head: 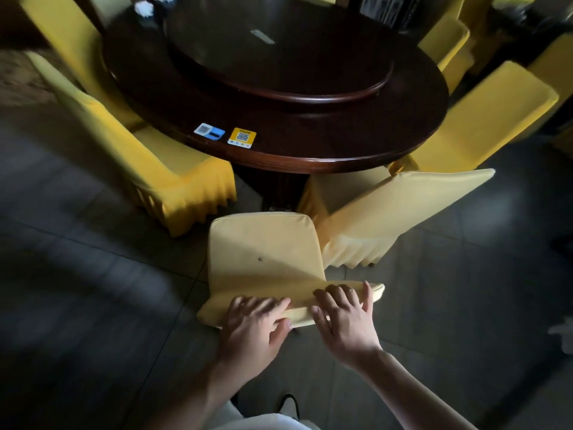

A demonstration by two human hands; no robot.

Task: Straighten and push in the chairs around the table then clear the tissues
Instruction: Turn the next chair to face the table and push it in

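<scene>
Two hands [297,318], fabric-covered chair [263,256], round table [310,144]

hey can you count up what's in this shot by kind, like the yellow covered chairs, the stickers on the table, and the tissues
Yellow covered chairs: 7, counting the near one held at its backrest by the left hand and the right hand
QR stickers on the table: 2, one blue and one yellow
Crumpled tissues: 2, blurred at the far edge
Total: 11
</scene>
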